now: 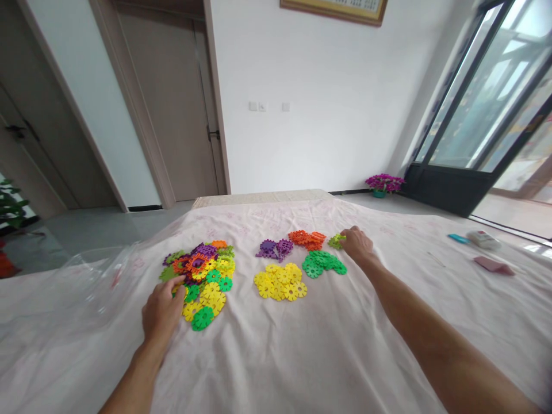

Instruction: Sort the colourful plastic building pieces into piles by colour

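Note:
My left hand (163, 305) is at the near-left side of a mixed pile of flower-shaped plastic building discs (211, 292). Its thumb and index finger curl together at the pile's edge; what they pinch is hidden among the pieces. Out to the right, my right hand (357, 242) has its fingertips closed on a light green disc (336, 241) at a small light green group. Beside that group lie heaps sorted by colour: orange discs (307, 239), purple discs (276, 248), green discs (322, 263) and yellow discs (280, 282).
A pale, wrinkled cloth (267, 356) covers the table. Clear plastic packaging (95, 287) lies at the left. On the right rest a blue item (457, 238), a white box-like item (483, 240) and a folded pink item (494, 265).

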`<state>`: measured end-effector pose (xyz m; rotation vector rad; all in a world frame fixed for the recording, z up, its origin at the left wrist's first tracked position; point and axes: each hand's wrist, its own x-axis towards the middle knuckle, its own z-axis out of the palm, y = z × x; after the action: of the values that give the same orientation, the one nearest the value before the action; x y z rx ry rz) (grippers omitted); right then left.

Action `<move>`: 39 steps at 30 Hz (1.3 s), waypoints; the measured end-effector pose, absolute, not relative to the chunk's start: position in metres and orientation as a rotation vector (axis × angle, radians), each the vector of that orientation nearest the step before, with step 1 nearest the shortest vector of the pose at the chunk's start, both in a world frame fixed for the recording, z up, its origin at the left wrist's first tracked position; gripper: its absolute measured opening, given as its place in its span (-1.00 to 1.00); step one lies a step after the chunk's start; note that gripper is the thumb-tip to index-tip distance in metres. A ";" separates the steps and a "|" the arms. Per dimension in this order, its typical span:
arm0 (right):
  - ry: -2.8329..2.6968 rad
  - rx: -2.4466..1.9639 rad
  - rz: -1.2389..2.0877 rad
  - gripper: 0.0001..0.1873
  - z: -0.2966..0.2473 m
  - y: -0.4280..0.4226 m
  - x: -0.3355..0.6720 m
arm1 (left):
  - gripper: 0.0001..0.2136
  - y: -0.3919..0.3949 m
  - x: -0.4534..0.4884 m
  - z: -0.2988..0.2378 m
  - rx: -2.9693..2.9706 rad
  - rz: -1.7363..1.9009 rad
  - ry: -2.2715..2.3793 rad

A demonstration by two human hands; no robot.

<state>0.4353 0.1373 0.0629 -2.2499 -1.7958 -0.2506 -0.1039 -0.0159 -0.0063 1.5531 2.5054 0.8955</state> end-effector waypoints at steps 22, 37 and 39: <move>-2.751 -0.913 0.181 -0.51 0.033 -0.019 0.109 | -0.65 -0.022 -0.100 0.001 1.539 1.033 2.452; -2.741 -0.799 -0.071 -0.78 0.017 -0.027 0.096 | -0.64 -0.020 -0.100 0.001 1.528 0.993 2.470; -2.652 -0.879 0.061 -0.76 0.021 -0.024 0.102 | -0.64 -0.021 -0.100 0.001 1.520 0.997 2.467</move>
<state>0.1019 -0.0243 0.0212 -0.8793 -2.6520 0.0611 -0.0998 -0.0206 0.0006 1.5205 2.4666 0.9973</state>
